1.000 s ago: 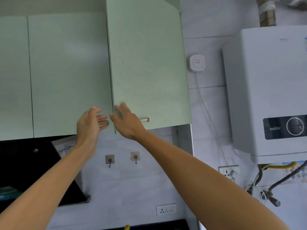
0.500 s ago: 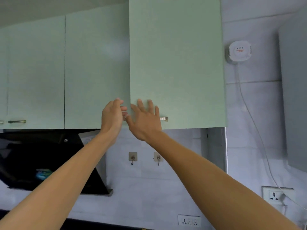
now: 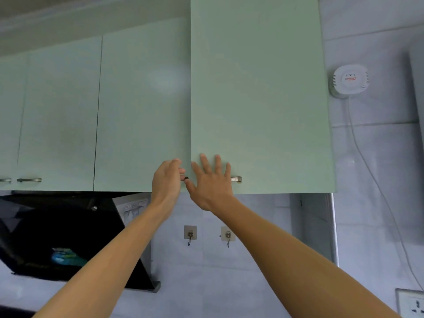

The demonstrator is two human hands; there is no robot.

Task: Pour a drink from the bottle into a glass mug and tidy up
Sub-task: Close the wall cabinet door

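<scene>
Neither bottle nor glass mug is in view. I am looking up at pale green wall cabinets. My right hand lies flat with spread fingers on the lower left corner of the right cabinet door, covering most of its metal handle. This door stands slightly forward of the neighbouring door. My left hand is at the seam between the two doors, fingers curled over the neighbouring door's handle, of which only a dark tip shows.
A black range hood slopes out below the cabinets on the left. Two adhesive hooks hang on the tiled wall. A round white alarm with a cable and a wall socket are at the right.
The right door has swung from clearly ajar to almost flush. My right hand went from its edge to flat on its face, and my left hand closed in at the seam. The view shifted left.
</scene>
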